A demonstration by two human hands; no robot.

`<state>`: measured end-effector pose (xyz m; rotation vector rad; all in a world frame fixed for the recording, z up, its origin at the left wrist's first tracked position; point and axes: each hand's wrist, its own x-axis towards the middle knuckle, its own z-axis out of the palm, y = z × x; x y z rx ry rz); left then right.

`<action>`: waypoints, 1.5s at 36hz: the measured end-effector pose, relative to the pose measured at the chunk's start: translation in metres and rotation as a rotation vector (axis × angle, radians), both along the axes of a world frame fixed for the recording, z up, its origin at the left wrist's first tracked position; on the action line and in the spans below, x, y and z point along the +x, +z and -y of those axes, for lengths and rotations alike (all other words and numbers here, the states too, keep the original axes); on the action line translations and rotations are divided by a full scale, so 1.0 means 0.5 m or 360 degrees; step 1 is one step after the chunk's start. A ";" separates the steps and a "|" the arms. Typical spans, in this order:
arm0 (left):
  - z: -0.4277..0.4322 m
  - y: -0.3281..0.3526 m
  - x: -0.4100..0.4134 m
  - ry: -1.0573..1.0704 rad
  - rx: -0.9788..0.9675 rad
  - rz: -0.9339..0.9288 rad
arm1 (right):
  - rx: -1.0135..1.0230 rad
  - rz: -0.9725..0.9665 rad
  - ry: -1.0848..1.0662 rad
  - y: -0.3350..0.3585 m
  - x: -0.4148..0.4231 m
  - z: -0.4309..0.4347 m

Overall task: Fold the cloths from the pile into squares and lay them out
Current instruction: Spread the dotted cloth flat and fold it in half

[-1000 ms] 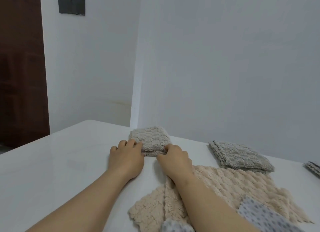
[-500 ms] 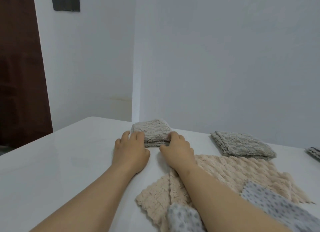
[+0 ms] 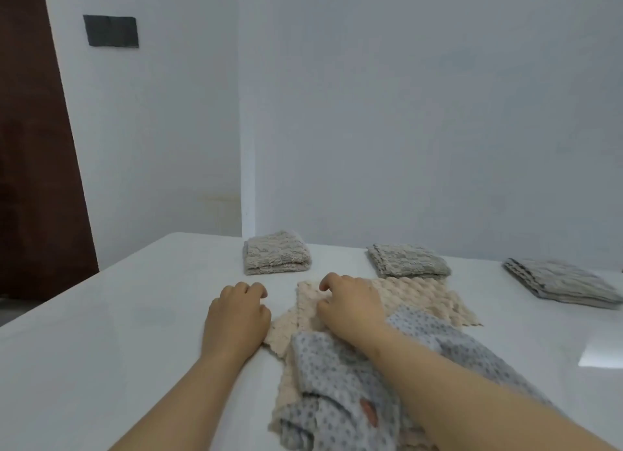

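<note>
Three folded grey-beige cloths lie in a row along the table's far side: one at the left (image 3: 276,253), one in the middle (image 3: 408,260), one at the right (image 3: 563,282). Nearer me is the pile: an unfolded beige fleecy cloth (image 3: 421,298) with a grey dotted cloth (image 3: 337,366) on its near part. My right hand (image 3: 350,305) lies on the beige cloth, its fingers curled round the cloth's far left corner. My left hand (image 3: 236,315) rests on the bare table just left of the pile, fingers loosely curled, holding nothing.
The white table (image 3: 101,332) stands against a pale wall with a corner just behind the left folded cloth. A dark brown door (image 3: 33,147) is at the far left, and a dark plate (image 3: 111,30) is fixed on the wall.
Both hands have let go of the left folded cloth and drawn back toward me. My right hand now grips the beige cloth's corner; my left hand rests on the table.
</note>
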<state>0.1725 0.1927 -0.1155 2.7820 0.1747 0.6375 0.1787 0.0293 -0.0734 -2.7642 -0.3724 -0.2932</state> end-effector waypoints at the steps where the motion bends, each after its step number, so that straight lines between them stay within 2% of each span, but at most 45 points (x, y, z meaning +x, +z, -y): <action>1: 0.003 0.001 -0.019 -0.0005 -0.0019 -0.0017 | -0.0005 -0.0020 -0.0003 0.004 -0.019 0.007; 6: 0.015 0.001 -0.121 -0.0122 -0.0020 -0.0129 | -0.0067 -0.0116 0.0032 0.014 -0.116 0.037; 11: 0.031 0.002 -0.215 -0.0240 -0.0080 -0.0226 | -0.0101 -0.0073 0.0035 0.011 -0.199 0.060; 18: 0.074 0.001 -0.306 -0.0175 -0.0094 -0.0141 | -0.0100 0.0008 0.0063 -0.012 -0.284 0.116; 25: 0.138 -0.004 -0.352 -0.0177 -0.0051 -0.0079 | 0.0013 0.0110 0.0090 -0.068 -0.338 0.166; 30: 0.146 -0.002 -0.353 -0.0107 -0.0269 -0.0030 | 0.0026 0.0136 0.0133 -0.071 -0.341 0.173; 32: 0.148 0.001 -0.356 -0.0107 -0.0263 -0.0062 | -0.0032 0.0114 0.0166 -0.072 -0.340 0.173; 39: 0.151 -0.001 -0.346 -0.0425 -0.0181 -0.0079 | -0.0089 0.0106 0.0223 -0.074 -0.331 0.177; 42: 0.148 -0.008 -0.335 -0.0422 -0.0334 0.0006 | -0.0027 0.0146 0.0225 -0.076 -0.327 0.181; 48: 0.161 0.011 -0.321 -0.0429 -0.0552 0.0242 | 0.0353 0.0294 0.0245 -0.081 -0.316 0.190; 51: 0.166 0.030 -0.326 -0.0376 -0.0702 0.0415 | 0.0453 0.0492 0.0080 -0.079 -0.312 0.200; 54: 0.160 0.042 -0.330 -0.0205 -0.1090 0.0544 | 0.0440 0.0596 -0.0170 -0.072 -0.308 0.215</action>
